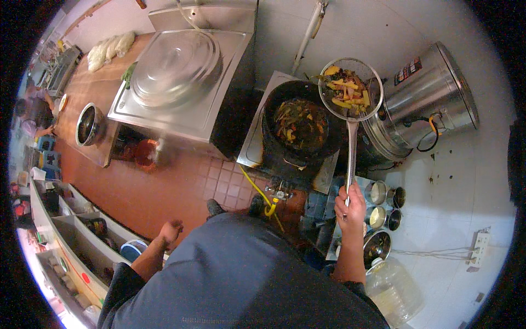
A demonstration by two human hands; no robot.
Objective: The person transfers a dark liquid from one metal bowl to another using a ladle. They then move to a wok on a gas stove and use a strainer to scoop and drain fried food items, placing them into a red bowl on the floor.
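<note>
My right hand (350,204) is closed around the metal handle of a round mesh strainer (352,119). Its basket, up and to the right of the pot, holds fried-looking pieces (348,91), some yellow and some darker. A large dark pot (269,123) on the stove (250,150) contains dark liquid with yellow, green and reddish bits (300,123). My left hand (171,230) hangs low at my left side, away from the pot, its fingers loosely curled; no object shows in it.
A steel range with a broad domed lid (174,70) stands left of the pot. Tall steel containers (427,94) are at the right, with several small bowls (377,192) and a plastic jug (394,292) below. A yellow gas hose (252,183) crosses near my feet. Another person (39,109) is at far left.
</note>
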